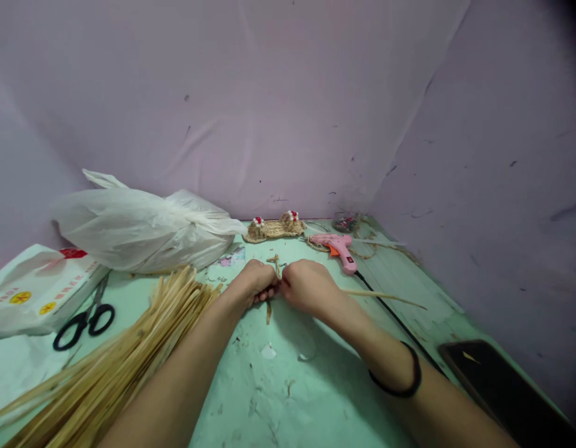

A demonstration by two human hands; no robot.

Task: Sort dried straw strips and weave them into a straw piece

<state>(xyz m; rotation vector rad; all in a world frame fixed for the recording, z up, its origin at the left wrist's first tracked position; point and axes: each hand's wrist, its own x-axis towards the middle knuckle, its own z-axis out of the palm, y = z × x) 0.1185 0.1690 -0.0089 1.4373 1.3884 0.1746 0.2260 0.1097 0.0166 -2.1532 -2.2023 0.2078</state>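
Observation:
Both of my hands meet over the middle of the green table. My left hand [256, 283] is closed, its fingers pinching a thin braid of dried straw [277, 266]. Right beside it, my right hand [306, 285] is closed on the same braid, knuckles facing up. The braid's knotted tip sticks up beyond my hands, and a loose strand end [269, 312] hangs below the left one. A longer pale straw strand [385, 296] runs out to the right from behind my right wrist. My fingertips are partly hidden.
Left lie a bundle of dried straw [143, 336], black-handled scissors [85, 323], a white box in plastic [40, 283] and a full white bag [148, 227]. Behind are woven straw slippers [274, 230] and a pink glue gun [339, 247] with a black cord. A dark phone [497, 379] lies right.

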